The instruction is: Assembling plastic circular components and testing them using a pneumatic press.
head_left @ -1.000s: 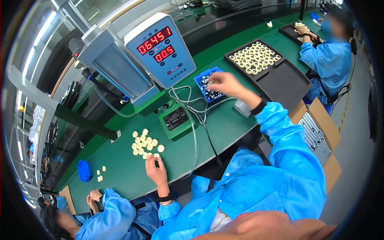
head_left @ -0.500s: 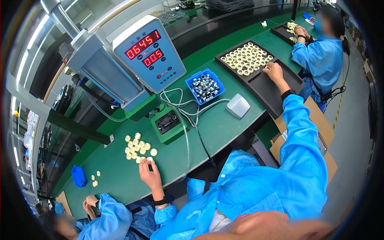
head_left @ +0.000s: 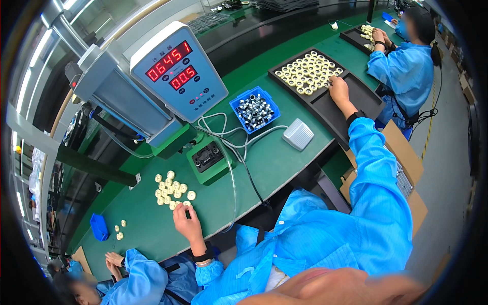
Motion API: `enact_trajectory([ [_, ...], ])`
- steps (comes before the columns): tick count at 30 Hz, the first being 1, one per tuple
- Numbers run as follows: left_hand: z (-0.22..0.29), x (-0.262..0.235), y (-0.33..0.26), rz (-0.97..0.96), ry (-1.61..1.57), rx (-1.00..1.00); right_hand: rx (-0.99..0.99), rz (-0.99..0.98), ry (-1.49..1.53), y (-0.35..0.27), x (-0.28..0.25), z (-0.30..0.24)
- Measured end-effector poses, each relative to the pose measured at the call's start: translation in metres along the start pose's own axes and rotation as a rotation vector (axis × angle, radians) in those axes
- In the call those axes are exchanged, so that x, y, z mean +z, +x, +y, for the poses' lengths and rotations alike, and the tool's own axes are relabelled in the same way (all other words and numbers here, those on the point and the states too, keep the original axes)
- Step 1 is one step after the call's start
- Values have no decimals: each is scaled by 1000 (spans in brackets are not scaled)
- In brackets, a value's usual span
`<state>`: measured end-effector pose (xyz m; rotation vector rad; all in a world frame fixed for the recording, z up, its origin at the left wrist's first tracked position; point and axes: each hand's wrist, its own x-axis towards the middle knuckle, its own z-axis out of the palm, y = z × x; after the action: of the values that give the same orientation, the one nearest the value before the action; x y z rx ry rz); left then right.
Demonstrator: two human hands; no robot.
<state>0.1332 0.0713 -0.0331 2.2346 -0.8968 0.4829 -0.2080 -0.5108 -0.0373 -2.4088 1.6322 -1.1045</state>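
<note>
Left, on far side of bench (head_left: pixel 274 173): blue-grey control box (head_left: pixel 179 72), two rows of lit red digits (head_left: pixel 169 61), upper longer; dark characters (head_left: pixel 202 108) printed above and below.

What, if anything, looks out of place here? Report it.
Nothing stands out: small shiny metal pieces sit inside a blue plastic bin, cream-coloured round parts lie loosely grouped by the left hand, and similar ones occupy part of the black rectangular tray.

On the table (head_left: pixel 274 170): near left, loose round pieces (head_left: pixel 170 190); beyond, press (head_left: pixel 119 99); right of it, bin (head_left: pixel 264 125) of parts (head_left: pixel 255 111); far right, tray (head_left: pixel 362 101) of round pieces (head_left: pixel 307 71).
</note>
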Motion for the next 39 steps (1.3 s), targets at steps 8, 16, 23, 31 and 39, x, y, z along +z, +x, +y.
enact_trajectory([
  [8, 2, 0, 2, 3, 16, 15, -14, -51, -57, 3, -7, -6],
  [16, 3, -2, 3, 8, 47, 82, -255, -133, -14, 14, -7, 8],
  [23, 4, -3, 3, 14, 45, 72, -246, -225, 64, 13, -24, 5],
  [31, 6, -4, 3, 15, 37, 83, -156, -302, 130, 16, -24, -1],
  [39, 3, -2, 4, 12, 40, 92, -196, -332, 47, 18, -33, -49],
])
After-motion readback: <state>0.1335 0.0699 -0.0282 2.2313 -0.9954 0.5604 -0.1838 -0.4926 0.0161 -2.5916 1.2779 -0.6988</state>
